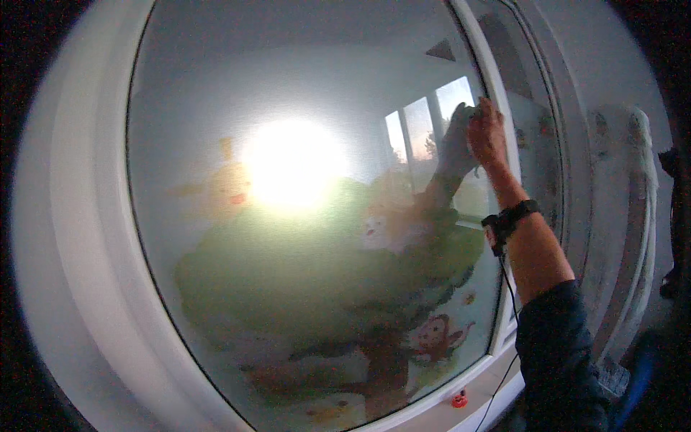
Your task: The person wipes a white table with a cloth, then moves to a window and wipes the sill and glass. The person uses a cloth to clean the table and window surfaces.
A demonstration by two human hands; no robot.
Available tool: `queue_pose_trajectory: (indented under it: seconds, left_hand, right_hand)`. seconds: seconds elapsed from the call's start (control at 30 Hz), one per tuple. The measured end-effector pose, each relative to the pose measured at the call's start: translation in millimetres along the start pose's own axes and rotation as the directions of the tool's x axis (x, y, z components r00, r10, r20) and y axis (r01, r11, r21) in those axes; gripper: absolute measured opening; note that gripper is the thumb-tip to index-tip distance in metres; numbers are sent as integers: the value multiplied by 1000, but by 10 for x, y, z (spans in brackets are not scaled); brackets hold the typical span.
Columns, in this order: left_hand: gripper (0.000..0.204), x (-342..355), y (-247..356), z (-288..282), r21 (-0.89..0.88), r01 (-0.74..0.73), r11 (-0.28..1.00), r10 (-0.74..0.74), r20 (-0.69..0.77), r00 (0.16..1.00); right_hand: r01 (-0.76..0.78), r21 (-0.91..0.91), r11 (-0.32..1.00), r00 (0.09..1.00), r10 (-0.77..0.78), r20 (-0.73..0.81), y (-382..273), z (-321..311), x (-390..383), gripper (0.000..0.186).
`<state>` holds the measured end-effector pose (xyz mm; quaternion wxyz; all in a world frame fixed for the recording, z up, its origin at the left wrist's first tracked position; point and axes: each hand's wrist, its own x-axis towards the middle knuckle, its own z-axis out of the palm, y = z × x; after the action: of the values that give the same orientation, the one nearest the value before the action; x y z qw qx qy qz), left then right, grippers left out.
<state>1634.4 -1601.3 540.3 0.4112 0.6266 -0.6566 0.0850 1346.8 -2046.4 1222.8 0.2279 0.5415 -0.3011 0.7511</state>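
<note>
The right hand (487, 135) is raised against the large frosted glass pane (216, 86) at its upper right edge, just beside the white window frame (497, 93). Its fingers curl around a small pale cloth-like wad (466, 113), pressing it flat to the glass, as one would hold something to rub a surface. A black wrist strap (507, 219) trails a thin cable. The left hand is out of sight.

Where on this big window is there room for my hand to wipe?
The left and top glass, bordered by the white frame, looks free. The right edge is crowded: the right hand presses there, against the frame bar. A small red thing sits on the sill.
</note>
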Motion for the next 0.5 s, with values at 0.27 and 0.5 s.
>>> queue_pose_trajectory:
  seconds: [0.27, 0.5]
  left_hand:
    - [28, -205, -197, 270, -27, 3, 1000, -5, -77, 997]
    - [21, -124, -164, 179, -61, 89, 994, -87, 31, 996]
  right_hand:
    - [131, 323, 937, 991, -131, -23, -973, 21, 282, 54]
    - [547, 534, 645, 823, -531, -203, -2998, 311, 150, 45]
